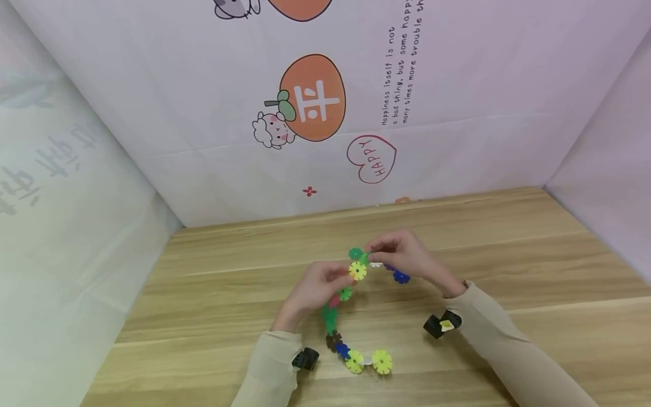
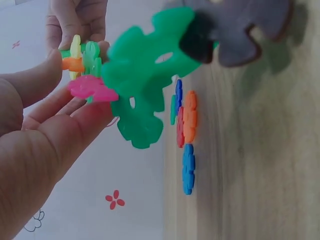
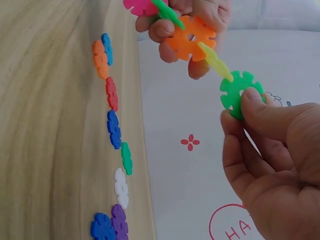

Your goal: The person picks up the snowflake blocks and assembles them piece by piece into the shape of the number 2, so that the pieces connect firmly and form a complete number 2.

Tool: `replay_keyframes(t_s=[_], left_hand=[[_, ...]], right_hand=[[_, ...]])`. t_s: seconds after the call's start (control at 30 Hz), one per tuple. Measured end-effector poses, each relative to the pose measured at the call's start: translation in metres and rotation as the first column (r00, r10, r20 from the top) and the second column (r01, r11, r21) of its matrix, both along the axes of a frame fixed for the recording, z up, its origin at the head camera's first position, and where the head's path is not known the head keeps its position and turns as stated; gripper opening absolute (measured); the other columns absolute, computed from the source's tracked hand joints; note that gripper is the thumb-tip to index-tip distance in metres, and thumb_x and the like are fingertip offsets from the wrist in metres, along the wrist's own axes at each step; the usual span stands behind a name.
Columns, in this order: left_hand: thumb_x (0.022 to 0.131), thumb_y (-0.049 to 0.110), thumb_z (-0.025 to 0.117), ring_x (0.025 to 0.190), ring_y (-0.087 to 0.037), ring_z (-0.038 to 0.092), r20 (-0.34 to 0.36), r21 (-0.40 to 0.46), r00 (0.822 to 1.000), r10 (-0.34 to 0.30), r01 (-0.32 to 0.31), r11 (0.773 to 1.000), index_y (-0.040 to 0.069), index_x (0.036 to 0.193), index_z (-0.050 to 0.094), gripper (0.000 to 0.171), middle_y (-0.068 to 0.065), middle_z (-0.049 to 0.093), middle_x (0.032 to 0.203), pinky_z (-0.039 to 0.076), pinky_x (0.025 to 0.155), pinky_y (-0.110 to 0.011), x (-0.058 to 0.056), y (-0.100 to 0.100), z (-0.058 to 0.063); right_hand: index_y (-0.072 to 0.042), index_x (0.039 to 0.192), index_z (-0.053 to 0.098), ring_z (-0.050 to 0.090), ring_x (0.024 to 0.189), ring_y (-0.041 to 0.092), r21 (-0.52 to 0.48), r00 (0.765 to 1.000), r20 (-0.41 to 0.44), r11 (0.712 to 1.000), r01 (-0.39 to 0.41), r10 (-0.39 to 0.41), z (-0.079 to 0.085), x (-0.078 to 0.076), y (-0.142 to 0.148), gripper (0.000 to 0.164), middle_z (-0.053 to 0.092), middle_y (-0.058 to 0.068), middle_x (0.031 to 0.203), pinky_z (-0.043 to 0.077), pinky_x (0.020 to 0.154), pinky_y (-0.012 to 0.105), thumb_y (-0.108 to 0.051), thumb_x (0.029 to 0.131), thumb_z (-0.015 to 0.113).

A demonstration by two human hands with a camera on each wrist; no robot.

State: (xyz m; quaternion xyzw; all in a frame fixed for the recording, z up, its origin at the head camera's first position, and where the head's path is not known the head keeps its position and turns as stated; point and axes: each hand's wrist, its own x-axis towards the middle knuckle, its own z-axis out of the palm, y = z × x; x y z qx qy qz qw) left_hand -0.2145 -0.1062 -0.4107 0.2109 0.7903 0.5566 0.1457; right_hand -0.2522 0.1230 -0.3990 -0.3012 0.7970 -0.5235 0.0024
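Observation:
My left hand (image 1: 316,287) pinches an orange notched interlocking disc (image 3: 192,37), part of a chain of plastic snowflake discs. A yellow disc (image 1: 357,271) is slotted into the orange one. On the yellow disc's other side is a green disc (image 3: 239,90), pinched between thumb and fingers of my right hand (image 1: 408,253). From my left hand the chain runs back through a pink disc (image 2: 92,87), green discs (image 2: 140,70) and a brown disc (image 1: 334,341). Beyond them come a blue disc (image 1: 343,351) and two yellow ones with a white disc (image 1: 367,360) between.
Loose discs lie on the wooden table (image 1: 229,299) behind my hands, among them a white disc (image 3: 121,188), a purple disc (image 3: 119,220), a red disc (image 3: 111,93) and several blue ones. A printed cloth wall (image 1: 203,113) rises at the table's back edge.

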Motion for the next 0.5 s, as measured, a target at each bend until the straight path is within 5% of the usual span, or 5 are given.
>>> replay_keyframes(t_s=[0.27,0.5], left_hand=[[0.096,0.008,0.057,0.070,-0.013,0.061,0.028,0.058,0.999,0.018,-0.020,0.998,0.000,0.109,0.069,0.019,-0.027,0.067,0.092,0.050,0.066,-0.028,-0.0025,-0.0003,-0.0039],[0.094,0.007,0.059,0.076,-0.015,0.064,0.035,0.058,0.999,0.012,-0.014,0.998,-0.001,0.107,0.069,0.018,-0.025,0.068,0.094,0.052,0.071,-0.029,-0.0030,0.0003,-0.0070]], right_hand=[[0.002,0.088,0.074,0.059,0.055,0.013,-0.056,0.993,-0.110,0.997,0.048,-0.054,-0.0088,-0.0003,-0.0071,0.007,0.072,0.011,0.080,0.049,0.048,0.021,0.004,0.082,0.072],[0.002,0.088,0.074,0.066,0.070,0.013,-0.019,0.994,-0.099,0.999,0.037,-0.039,-0.0077,0.0016,-0.0081,0.007,0.073,0.011,0.083,0.054,0.059,0.023,0.005,0.081,0.072]])
